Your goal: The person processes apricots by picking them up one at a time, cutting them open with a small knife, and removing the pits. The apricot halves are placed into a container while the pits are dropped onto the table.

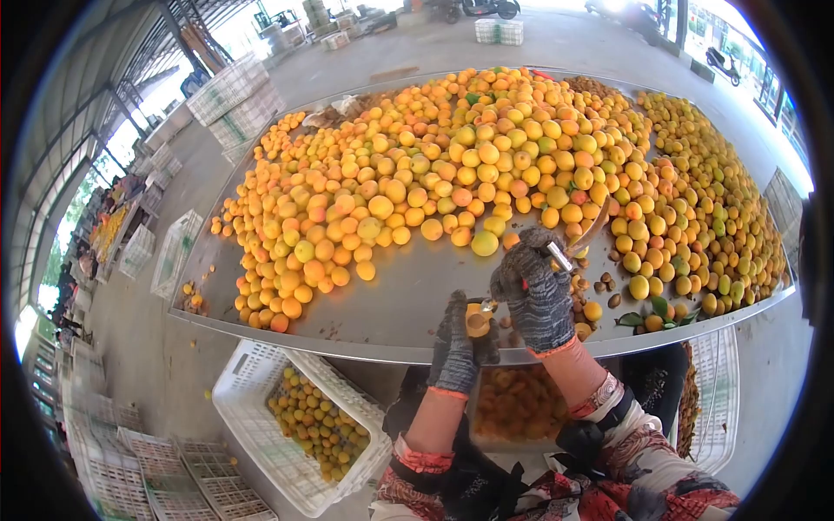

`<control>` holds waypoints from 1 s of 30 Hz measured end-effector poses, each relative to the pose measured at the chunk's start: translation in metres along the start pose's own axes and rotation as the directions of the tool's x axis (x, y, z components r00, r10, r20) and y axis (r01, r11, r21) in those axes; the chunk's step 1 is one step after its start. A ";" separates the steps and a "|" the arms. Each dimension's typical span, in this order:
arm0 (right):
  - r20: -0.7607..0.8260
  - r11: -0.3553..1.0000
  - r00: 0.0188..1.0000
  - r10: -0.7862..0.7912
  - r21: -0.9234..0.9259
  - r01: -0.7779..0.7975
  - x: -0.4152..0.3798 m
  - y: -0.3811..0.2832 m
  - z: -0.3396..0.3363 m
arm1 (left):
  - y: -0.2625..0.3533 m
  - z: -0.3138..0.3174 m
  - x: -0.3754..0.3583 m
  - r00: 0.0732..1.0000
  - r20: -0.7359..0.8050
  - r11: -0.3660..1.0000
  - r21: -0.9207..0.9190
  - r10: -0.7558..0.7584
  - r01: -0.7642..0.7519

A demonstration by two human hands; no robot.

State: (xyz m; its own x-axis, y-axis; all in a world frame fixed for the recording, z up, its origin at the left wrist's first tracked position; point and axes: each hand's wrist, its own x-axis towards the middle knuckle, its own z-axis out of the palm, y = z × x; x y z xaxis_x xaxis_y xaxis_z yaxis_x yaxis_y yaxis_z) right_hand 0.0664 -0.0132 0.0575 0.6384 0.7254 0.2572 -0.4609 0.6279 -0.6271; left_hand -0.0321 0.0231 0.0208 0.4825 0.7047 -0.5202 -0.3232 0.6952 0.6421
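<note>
My left hand point(458, 343), in a dark grey knitted glove, is closed around an orange fruit point(477, 320) at the front edge of the metal table point(391, 313). Just to its right, my right hand point(536, 282), gloved the same way, grips a metal tool point(559, 255). The tool's small tip meets the fruit's side. A curved brown blade-like piece point(591, 227) extends up beyond my right hand; whether it joins the tool is unclear. Behind both hands lies a large heap of orange and yellow fruit point(382, 195). Brown pits point(605, 282) lie right of my right hand.
Below the table's left front edge stands a white crate point(239, 395) with yellow-green fruit inside. A container of orange pieces point(521, 408) is under my forearms. Another white crate point(719, 391) stands at the lower right. Greener fruit point(721, 191) covers the table's right side.
</note>
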 end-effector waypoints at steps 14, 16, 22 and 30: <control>-0.038 0.994 0.993 0.111 0.008 -0.110 0.010 0.011 -0.006 | -0.036 -0.040 0.037 0.615 0.506 0.218 0.638 0.605 -0.739; -0.157 0.965 0.958 0.240 0.148 -0.218 0.013 0.009 -0.008 | -0.038 -0.042 0.040 0.721 0.457 0.318 0.680 0.521 -0.661; -0.269 0.932 0.909 0.319 0.263 -0.250 0.019 0.022 -0.024 | -0.035 -0.044 0.041 0.758 0.408 0.337 0.716 0.509 -0.612; 0.084 0.978 0.975 0.207 -0.022 -0.205 0.016 0.018 -0.016 | -0.007 -0.006 0.013 0.811 0.404 0.421 0.705 0.423 -0.570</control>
State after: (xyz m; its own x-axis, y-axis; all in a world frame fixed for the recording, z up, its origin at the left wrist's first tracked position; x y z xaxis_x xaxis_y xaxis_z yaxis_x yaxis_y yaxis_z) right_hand 0.0780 0.0056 0.0388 0.4756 0.8605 0.1827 -0.5682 0.4591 -0.6830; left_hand -0.0290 0.0286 0.0063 0.5833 0.8086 0.0769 0.1626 -0.2090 0.9643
